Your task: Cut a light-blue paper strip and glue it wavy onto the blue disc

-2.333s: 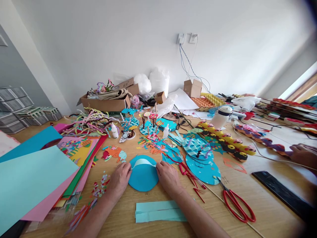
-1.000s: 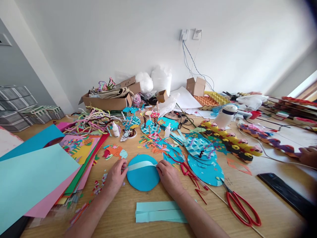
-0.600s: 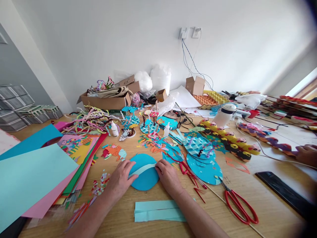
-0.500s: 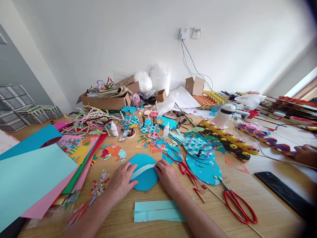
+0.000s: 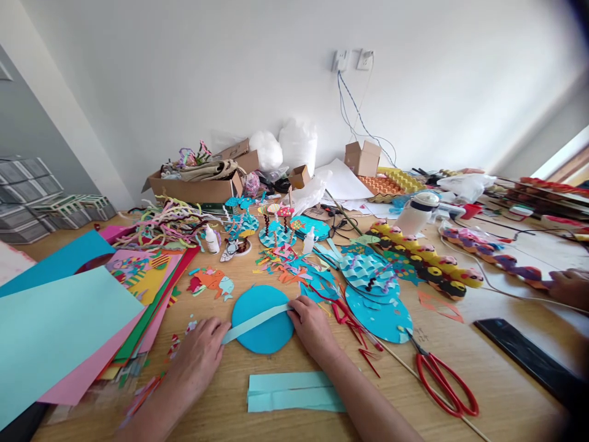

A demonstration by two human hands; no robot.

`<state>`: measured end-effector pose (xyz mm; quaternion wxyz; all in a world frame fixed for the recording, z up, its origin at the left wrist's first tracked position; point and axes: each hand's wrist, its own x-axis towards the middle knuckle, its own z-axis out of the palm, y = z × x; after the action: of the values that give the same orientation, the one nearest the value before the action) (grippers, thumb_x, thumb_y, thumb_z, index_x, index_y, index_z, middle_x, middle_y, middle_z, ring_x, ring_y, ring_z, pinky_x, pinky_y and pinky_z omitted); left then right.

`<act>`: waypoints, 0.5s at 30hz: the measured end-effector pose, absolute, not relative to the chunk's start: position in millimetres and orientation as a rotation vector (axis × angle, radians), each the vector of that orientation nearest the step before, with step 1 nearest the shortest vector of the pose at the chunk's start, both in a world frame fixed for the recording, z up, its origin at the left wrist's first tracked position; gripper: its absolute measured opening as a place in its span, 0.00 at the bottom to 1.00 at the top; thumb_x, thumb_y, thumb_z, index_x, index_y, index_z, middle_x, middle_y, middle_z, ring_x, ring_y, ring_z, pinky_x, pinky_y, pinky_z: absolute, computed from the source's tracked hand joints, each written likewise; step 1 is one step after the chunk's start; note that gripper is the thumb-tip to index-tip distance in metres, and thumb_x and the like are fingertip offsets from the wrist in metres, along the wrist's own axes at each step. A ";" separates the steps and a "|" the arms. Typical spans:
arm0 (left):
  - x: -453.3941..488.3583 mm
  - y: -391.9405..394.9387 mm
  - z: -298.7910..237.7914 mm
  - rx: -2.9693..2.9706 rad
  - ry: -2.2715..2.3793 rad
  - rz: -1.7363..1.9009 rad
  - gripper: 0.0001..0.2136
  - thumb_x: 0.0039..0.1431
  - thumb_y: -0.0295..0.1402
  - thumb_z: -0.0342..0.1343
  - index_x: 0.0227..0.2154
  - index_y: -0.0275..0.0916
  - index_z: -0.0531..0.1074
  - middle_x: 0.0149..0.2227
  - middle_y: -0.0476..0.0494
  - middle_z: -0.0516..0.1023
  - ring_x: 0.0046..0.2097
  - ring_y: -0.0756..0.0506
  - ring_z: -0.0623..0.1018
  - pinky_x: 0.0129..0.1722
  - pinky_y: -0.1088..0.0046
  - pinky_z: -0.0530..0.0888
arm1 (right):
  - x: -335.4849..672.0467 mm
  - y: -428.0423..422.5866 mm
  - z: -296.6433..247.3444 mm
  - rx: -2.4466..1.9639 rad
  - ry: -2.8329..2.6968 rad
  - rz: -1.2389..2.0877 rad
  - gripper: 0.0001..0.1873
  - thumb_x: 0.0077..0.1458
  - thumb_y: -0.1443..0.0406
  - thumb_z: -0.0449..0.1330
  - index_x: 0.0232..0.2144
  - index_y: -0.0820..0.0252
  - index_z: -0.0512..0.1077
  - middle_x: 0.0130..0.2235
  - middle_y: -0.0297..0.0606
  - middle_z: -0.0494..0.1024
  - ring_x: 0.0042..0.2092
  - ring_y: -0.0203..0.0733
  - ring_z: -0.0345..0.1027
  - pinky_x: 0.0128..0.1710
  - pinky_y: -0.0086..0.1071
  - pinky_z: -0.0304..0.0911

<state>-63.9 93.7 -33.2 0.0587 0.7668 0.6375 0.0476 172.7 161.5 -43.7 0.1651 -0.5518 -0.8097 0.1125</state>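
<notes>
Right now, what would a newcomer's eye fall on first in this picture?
Probably the bright blue disc, lying between the left hand and right hand, which hold a pale strip across it. Next, the red-handled scissors on the right and the big pale sheet at the left edge.

A wooden table (image 5: 214, 402) is being covered by a blue paper disc (image 5: 264, 334), pale green strips (image 5: 289, 402), red-handled scissors (image 5: 442, 382), white bottles (image 5: 212, 240) and stacked coloured paper (image 5: 69, 331).
</notes>
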 end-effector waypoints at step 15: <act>-46.8 93.8 -35.5 2.345 1.918 0.187 0.16 0.51 0.27 0.52 0.45 0.39 0.69 0.43 0.40 0.73 0.45 0.40 0.72 0.46 0.63 0.68 | 170.4 163.5 -49.8 -1.622 -2.381 0.204 0.14 0.60 0.68 0.47 0.32 0.60 0.73 0.36 0.40 0.74 0.38 0.39 0.68 0.35 0.27 0.57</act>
<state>-46.8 93.8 -35.5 0.0533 0.7715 0.6310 0.0614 170.4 163.5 -49.8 0.1264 -0.5570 -0.8178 0.0702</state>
